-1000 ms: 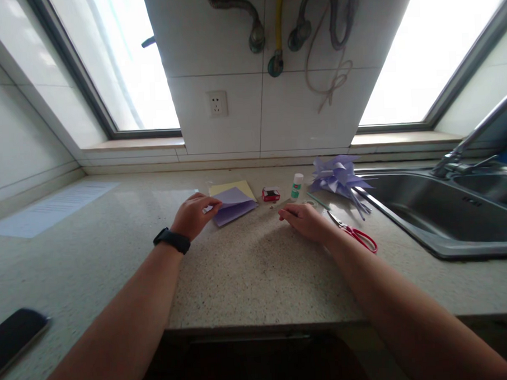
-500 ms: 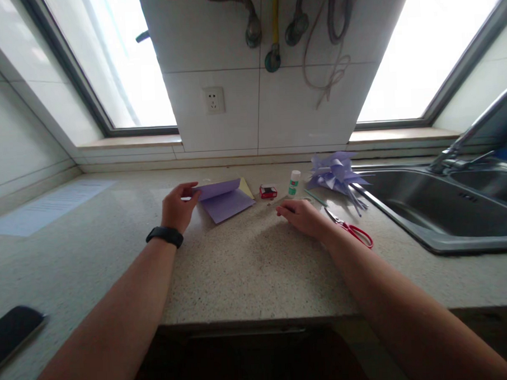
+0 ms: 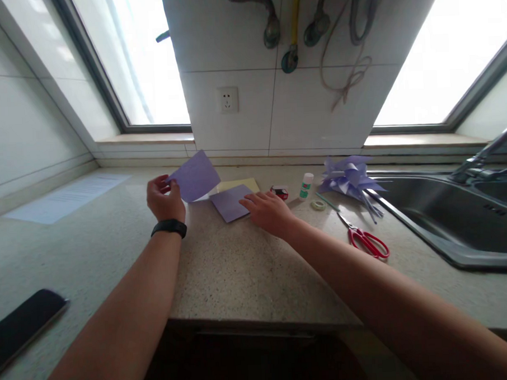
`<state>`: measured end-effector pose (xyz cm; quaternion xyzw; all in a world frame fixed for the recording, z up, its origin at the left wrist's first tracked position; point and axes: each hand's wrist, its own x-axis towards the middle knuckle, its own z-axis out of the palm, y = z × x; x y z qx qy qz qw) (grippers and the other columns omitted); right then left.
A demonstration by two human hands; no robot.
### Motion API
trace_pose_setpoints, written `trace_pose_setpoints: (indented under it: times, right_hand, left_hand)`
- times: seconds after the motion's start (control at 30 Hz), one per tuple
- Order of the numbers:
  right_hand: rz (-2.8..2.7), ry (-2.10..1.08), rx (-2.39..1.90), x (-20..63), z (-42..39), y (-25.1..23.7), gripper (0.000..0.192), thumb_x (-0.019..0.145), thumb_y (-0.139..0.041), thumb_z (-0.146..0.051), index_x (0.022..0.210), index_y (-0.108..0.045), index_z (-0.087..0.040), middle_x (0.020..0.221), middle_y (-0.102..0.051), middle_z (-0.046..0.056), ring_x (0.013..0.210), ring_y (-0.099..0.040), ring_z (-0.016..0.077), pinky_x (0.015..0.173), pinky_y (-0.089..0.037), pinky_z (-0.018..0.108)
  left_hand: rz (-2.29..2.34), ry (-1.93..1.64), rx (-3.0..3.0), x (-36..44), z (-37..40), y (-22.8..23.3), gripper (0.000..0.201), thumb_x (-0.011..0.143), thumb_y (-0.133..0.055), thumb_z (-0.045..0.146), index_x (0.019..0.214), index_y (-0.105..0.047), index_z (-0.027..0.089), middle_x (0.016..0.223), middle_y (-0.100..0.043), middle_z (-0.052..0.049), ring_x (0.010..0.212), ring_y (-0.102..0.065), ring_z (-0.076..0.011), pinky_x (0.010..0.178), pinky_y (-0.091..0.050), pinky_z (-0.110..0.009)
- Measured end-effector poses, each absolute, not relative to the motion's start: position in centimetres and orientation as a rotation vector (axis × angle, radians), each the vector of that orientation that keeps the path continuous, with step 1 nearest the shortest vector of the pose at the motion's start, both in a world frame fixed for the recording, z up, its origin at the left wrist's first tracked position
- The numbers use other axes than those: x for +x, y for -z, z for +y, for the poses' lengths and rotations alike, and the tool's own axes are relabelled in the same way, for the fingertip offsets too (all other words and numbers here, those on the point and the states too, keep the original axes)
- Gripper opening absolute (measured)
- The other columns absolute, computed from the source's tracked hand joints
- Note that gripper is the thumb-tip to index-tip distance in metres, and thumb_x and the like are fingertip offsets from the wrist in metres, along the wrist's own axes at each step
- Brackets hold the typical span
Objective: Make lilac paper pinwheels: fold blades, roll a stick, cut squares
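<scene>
On the counter, left hand pinches a purple sheet; right hand lies flat, fingers open.

Bright light is coming in through two big windows, one on each side of a white tiled wall. A wall socket is sitting on the tiles, and hoses are hanging above it. The speckled worktop is running along to a shiny metal sink with a tap.
</scene>
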<state>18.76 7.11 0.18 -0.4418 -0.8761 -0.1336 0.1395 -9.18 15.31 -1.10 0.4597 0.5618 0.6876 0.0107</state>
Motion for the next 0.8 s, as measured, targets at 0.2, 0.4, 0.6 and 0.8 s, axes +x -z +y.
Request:
trace_pose_setpoints:
  times: [0.2, 0.4, 0.6, 0.8]
  right_hand:
    - [-2.555, 0.363, -1.352, 17.3, 9.8, 0.8, 0.032, 0.097, -0.062, -0.034, 0.125, -0.060, -0.018, 0.126, -0.062, 0.010, 0.105, -0.065, 0.0235, 0.089, -0.056, 0.045]
    - [-2.292, 0.281, -1.572, 18.6, 11.0, 1.6, 0.032, 0.098, -0.061, -0.034, 0.126, -0.060, -0.018, 0.127, -0.062, 0.010, 0.105, -0.065, 0.0235, 0.088, -0.056, 0.044]
    - [-2.068, 0.213, -1.638, 19.5, 11.7, 1.8, 0.032, 0.098, -0.061, -0.034, 0.125, -0.060, -0.018, 0.126, -0.063, 0.010, 0.104, -0.065, 0.0232, 0.087, -0.057, 0.044]
    - [-2.026, 0.157, -1.563, 19.9, 11.7, 2.1, 0.032, 0.098, -0.061, -0.034, 0.125, -0.060, -0.018, 0.126, -0.063, 0.010, 0.104, -0.065, 0.0233, 0.088, -0.056, 0.044]
  left_hand:
    - [1.809, -2.151, 1.399, -9.3, 15.6, 1.3, 0.027, 0.096, -0.062, 0.033, 0.115, -0.062, 0.014, 0.106, -0.067, -0.007, 0.086, -0.067, -0.0184, 0.076, -0.058, -0.037]
    - [1.833, -2.165, 1.400, -9.0, 15.8, 1.1, 0.026, 0.096, -0.063, 0.034, 0.114, -0.063, 0.014, 0.104, -0.067, -0.006, 0.085, -0.066, -0.0182, 0.076, -0.058, -0.037]
    - [1.832, -2.175, 1.422, -8.7, 15.4, 0.8, 0.024, 0.096, -0.063, 0.034, 0.110, -0.063, 0.014, 0.099, -0.067, -0.005, 0.081, -0.066, -0.0172, 0.075, -0.057, -0.036]
    - [1.818, -2.173, 1.443, -8.4, 15.0, 0.5, 0.021, 0.094, -0.064, 0.031, 0.107, -0.063, 0.014, 0.094, -0.066, -0.003, 0.075, -0.063, -0.0154, 0.072, -0.056, -0.034]
